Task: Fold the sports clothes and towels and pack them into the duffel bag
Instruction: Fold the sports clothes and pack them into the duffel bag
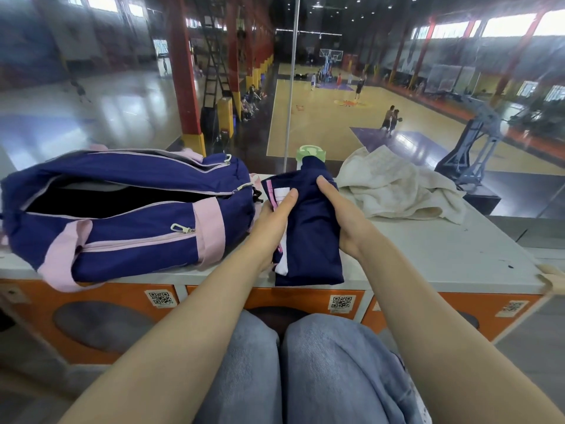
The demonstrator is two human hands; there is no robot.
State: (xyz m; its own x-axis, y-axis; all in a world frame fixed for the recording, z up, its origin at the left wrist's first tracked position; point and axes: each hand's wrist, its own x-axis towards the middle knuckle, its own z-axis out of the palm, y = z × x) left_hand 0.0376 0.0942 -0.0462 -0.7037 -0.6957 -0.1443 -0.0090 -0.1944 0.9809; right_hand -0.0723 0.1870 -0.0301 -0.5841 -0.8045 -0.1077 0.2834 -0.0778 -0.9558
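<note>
Behind a glass pane lies a big sports hall with a basketball court; in front of it a pale grey surface point(443, 255) carries the things. The navy garment point(308, 240), soft thin cloth with a pink and white stripe, is already folded into a narrow packet and lies at the near edge of the surface. Both hands hold it: the left hand point(272, 218) presses the striped side, the right hand point(339, 209) closes its grip on the other side. The duffel bag point(128, 215), navy with pink straps, lies just beside it, zip open. Next I expect a lift into the dark opening. The crumpled white towel point(394, 188), thick and fluffy, is not yet folded.
</note>
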